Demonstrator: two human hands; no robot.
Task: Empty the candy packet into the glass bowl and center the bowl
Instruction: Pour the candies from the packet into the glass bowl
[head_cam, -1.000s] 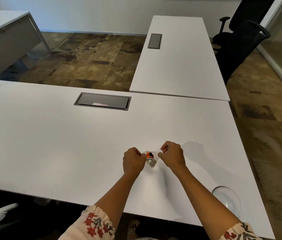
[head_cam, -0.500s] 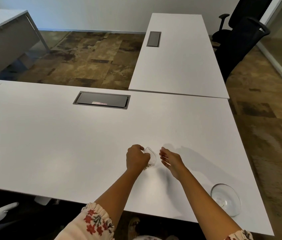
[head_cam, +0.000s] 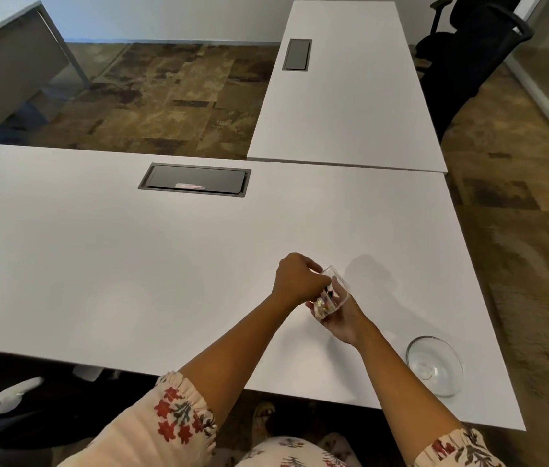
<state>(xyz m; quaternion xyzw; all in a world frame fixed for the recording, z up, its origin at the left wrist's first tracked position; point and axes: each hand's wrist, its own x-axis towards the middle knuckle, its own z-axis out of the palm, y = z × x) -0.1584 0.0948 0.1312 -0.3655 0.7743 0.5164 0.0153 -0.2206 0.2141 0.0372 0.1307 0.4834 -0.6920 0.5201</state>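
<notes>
Bare white desk lies open between the hands and the glass bowl at its near-right corner.

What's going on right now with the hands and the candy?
Left hand and right hand both gripping candy packet above table. Glass bowl empty, near right corner. Nothing between them.

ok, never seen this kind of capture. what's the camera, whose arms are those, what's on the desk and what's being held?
There is no machine here. One wide-angle camera sits on a person's head and looks forward and down, so the two bare arms that enter from the bottom are the wearer's own. Both hands meet over the white desk: the left hand pinches the top of a small clear candy packet, and the right hand cups it from below. Small coloured candies show inside. An empty glass bowl stands near the desk's near right corner. A dark cable hatch is set into the desktop further back.
</notes>
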